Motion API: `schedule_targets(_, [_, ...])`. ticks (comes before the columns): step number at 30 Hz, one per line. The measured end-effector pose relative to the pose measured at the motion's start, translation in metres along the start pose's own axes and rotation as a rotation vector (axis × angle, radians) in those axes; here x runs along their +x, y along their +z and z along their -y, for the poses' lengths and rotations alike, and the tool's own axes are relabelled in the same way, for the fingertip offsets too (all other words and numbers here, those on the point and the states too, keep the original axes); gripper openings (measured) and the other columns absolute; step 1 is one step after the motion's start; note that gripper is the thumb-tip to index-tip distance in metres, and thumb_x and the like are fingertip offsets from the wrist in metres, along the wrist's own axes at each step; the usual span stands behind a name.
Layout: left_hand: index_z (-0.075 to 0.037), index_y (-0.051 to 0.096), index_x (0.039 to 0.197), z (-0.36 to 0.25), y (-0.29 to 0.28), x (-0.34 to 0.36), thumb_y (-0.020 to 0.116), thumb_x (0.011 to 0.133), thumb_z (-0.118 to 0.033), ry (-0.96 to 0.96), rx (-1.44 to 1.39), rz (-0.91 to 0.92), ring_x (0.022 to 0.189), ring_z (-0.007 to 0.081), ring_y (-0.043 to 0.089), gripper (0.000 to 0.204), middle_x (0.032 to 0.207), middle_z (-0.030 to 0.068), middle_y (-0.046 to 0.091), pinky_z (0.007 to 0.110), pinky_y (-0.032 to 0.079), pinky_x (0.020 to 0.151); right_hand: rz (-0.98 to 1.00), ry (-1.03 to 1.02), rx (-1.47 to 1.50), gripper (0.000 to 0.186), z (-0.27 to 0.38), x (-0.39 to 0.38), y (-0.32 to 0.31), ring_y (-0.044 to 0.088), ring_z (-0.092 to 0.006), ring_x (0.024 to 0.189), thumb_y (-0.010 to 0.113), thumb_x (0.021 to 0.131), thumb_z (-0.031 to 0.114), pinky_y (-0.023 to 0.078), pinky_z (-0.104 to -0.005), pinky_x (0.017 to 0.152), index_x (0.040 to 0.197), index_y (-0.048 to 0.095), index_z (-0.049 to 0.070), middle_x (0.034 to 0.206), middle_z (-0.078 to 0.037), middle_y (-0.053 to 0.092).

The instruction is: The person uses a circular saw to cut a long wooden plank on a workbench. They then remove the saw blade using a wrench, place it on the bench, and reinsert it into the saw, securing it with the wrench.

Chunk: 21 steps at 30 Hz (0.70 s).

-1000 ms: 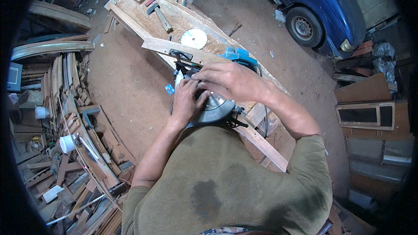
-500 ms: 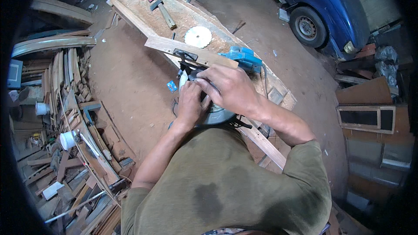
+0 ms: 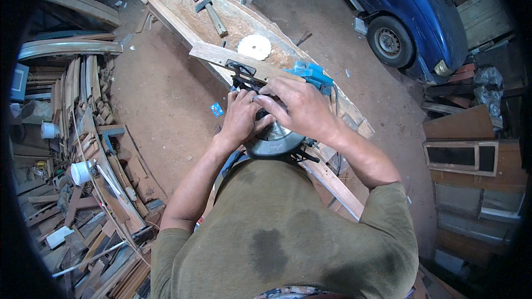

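Close to my body is a circular saw with a rounded grey metal guard (image 3: pixel 275 145) and black parts (image 3: pixel 244 79) at its far side. Both my hands meet over its middle. My left hand (image 3: pixel 242 116) is closed, its fingers bent down against the black parts. From the right my right hand (image 3: pixel 302 108) reaches in, thumb and fingers pinched together beside the left fingertips. Whatever is between the fingers is hidden. A toothed round saw blade (image 3: pixel 254 47) lies flat on the bench just beyond, past a pale board (image 3: pixel 213 55).
The wooden workbench (image 3: pixel 183 14) is strewn with sawdust and holds a hammer (image 3: pixel 213 17) and a blue power tool (image 3: pixel 311 74). A blue car (image 3: pixel 413 16) stands at far right. Scrap wood (image 3: pixel 119 160) is piled at left. Framed panels (image 3: pixel 463 158) lean at right.
My left hand has turned slightly, its fingers now more bent over the saw. More of the grey guard shows below my hands, which stay together. The view has shifted a little.
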<state>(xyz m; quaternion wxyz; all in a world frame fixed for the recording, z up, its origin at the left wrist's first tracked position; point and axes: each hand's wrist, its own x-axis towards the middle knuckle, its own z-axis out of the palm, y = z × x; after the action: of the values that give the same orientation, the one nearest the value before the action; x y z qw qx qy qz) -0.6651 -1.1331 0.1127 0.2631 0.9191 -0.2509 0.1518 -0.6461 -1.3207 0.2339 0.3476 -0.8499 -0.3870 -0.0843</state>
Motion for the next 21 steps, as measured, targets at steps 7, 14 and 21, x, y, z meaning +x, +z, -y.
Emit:
schedule_targets(7, [-0.007, 0.071, 0.099, -0.001, 0.004, 0.0, 0.078, 0.079, -0.037, -0.005, 0.043, 0.009, 0.103, 0.0298, 0.056, 0.037, 0.1, 0.0093, 0.063, 0.048, 0.039, 0.094, -0.097, 0.079, -0.011, 0.018, 0.008, -0.003, 0.01, 0.069, -0.0335, 0.076, 0.072, 0.093, 0.019, 0.053, -0.0414, 0.066, 0.098, 0.069, 0.002, 0.084, -0.015, 0.068])
schedule_targets(14, [-0.005, 0.071, 0.103, -0.006, 0.005, 0.001, 0.076, 0.081, -0.046, -0.032, 0.061, -0.023, 0.104, 0.0299, 0.056, 0.047, 0.104, 0.011, 0.066, 0.047, 0.039, 0.094, -0.099, 0.076, 0.004, 0.015, 0.001, -0.003, 0.01, 0.068, -0.0323, 0.079, 0.071, 0.092, 0.015, 0.053, -0.0407, 0.069, 0.099, 0.069, 0.002, 0.085, -0.014, 0.067])
schedule_targets(21, [0.001, 0.071, 0.098, -0.013, 0.013, 0.004, 0.073, 0.078, -0.064, -0.174, 0.136, -0.05, 0.102, 0.0305, 0.056, 0.068, 0.094, 0.013, 0.065, 0.046, 0.037, 0.095, 0.296, -0.071, 0.401, 0.021, -0.031, 0.019, -0.019, 0.07, -0.0256, 0.097, 0.072, 0.093, 0.015, 0.053, -0.0377, 0.087, 0.108, 0.071, 0.001, 0.101, -0.012, 0.073])
